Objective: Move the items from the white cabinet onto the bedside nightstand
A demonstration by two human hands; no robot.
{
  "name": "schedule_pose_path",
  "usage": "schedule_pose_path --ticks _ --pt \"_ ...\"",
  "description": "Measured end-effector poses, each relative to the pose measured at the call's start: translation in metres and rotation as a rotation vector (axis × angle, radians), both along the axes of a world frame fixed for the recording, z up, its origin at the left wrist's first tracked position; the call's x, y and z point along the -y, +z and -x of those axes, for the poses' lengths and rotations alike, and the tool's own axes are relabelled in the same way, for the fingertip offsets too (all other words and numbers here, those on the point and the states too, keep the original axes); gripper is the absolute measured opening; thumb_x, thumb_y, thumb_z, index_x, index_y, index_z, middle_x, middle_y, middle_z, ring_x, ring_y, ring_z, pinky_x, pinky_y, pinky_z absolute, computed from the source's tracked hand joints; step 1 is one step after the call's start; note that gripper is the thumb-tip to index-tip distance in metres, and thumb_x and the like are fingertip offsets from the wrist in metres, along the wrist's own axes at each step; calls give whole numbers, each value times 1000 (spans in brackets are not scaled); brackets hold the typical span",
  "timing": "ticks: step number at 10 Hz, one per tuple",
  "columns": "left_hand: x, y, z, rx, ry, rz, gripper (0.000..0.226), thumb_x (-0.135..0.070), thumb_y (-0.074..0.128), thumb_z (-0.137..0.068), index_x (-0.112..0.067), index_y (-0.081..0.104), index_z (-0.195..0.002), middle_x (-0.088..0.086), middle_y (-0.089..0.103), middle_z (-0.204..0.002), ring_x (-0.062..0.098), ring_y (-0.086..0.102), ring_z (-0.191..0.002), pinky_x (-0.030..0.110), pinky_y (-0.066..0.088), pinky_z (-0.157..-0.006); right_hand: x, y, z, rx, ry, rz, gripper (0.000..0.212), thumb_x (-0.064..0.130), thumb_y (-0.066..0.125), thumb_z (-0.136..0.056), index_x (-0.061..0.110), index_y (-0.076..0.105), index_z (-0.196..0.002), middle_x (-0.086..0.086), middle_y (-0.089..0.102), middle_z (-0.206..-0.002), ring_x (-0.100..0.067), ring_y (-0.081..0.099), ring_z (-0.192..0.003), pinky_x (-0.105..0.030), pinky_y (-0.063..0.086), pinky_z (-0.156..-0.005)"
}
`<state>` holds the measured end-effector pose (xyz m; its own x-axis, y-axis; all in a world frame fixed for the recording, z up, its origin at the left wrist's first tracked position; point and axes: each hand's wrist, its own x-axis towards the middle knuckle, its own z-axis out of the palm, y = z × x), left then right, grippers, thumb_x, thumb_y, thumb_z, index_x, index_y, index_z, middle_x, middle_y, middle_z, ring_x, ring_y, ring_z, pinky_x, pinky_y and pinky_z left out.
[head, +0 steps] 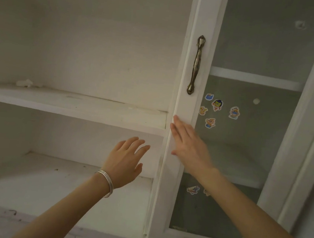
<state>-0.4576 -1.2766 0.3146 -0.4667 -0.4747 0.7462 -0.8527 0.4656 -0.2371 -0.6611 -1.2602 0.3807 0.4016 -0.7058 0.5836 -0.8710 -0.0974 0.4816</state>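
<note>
Your left hand (126, 160) is open and empty beside the door (169, 188) edge and your right hand (188, 144) lies flat on its frame, so a swing could pinch fingers, and the white scrap (25, 82) far back on the upper shelf (75, 109) of the white cabinet (102, 44) looks easy to miss.

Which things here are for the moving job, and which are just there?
For the job: cabinet, white scrap on its upper shelf, left hand, right hand flat on the door.
Just there: stickers on the glass, door handle, bracelets.
</note>
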Motion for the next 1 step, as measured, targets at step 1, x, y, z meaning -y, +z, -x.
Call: schedule_pose_path --ticks 1 --pt "-6 11 -11 -6 -3 14 59 -24 81 -60 -10 62 -114 13 64 -115 33 60 -107 44 51 -82 -18 2 2 16 46 -55 82 35 64 -84 1 17 -143 -17 14 -153 -29 12 -141 -36 4 -111"
